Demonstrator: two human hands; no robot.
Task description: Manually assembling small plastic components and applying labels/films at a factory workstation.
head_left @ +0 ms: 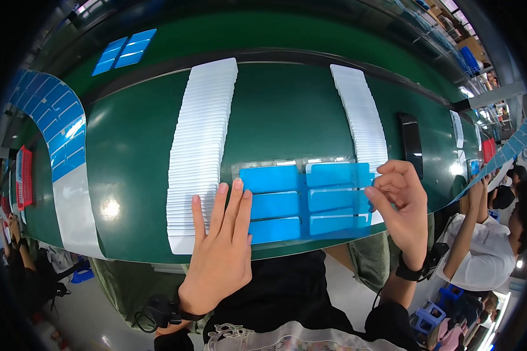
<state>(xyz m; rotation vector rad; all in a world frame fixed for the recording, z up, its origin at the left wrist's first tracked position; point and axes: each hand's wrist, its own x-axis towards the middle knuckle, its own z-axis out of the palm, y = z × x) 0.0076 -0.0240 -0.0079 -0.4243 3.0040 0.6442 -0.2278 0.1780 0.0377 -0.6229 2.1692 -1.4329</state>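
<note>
Garment front: pale, lace-trimmed cloth panel (298,338) over dark clothing, nearest the camera, at the lower edge.
Blue sheet: glossy, translucent blue plastic sheet (303,202) bearing 6 rounded rectangular panels in 2 columns of 3; it lies over the near edge of the glossy green tabletop (287,111), between the 2 card rows and over the near end of the right row.
Left hand: the left hand (219,263) is spread flat, fingers extended, at the sheet's left margin and across the left card row; it grips nothing.
Right hand: the right hand (409,216) is narrow, thumb and bent fingers drawn together at the sheet's upper right edge, apparently pinching it.
Progress: the left 3 panels look solid blue and settled; the right 3 show pale borders out of register, so that side appears unsettled. Whether layers are being joined or parted cannot be told.
Sheet axis: long axis left to right, roughly parallel to the near table edge; the held edge faces right, and each panel's long side runs the same way. No mark distinguishes a front end.
Card rows: overlapping white rectangular cards form a left row (199,146) and a right row (363,117), both running away from the body.
Black slab: flat, dark, rounded rectangular object (411,140), right of the right row.
Left strip: long, curving blue-panelled plastic strip (64,140), well apart from the left hand.
</note>
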